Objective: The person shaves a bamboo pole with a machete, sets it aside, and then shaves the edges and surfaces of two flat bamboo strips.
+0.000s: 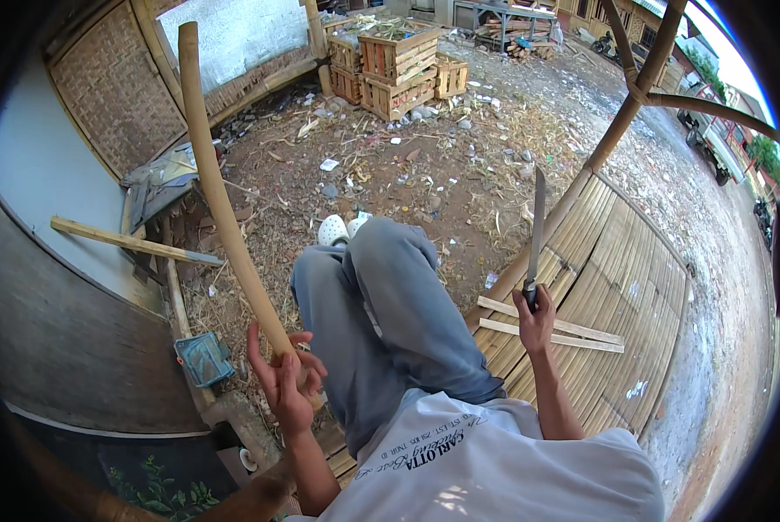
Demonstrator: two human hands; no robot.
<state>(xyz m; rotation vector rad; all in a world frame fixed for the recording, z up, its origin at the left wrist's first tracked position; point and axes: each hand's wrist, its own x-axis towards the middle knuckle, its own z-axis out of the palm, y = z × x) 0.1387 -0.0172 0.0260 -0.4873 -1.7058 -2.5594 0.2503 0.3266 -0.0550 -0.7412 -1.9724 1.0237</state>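
Head view: bamboo platform (pixel 616 261) (littered yard (pixel 425 165)).

At about twelve o'clock from where you sat, a stack of wooden slat crates (pixel 396 65) stood on the littered ground: boxy, open-topped, pale orange-brown. One of the lower ones carried dark stencilled lettering on a side slat, too small to make out. A smaller crate (pixel 451 76) of the same make sat just beside the stack, toward one o'clock. At about eight o'clock, close to your legs, a small blue-green tray-like box (pixel 204 358) lay tilted on the dirt beside the wall. At six o'clock, your own white shirt bore a dark printed label (pixel 423 445). You had no signs or screens in view.
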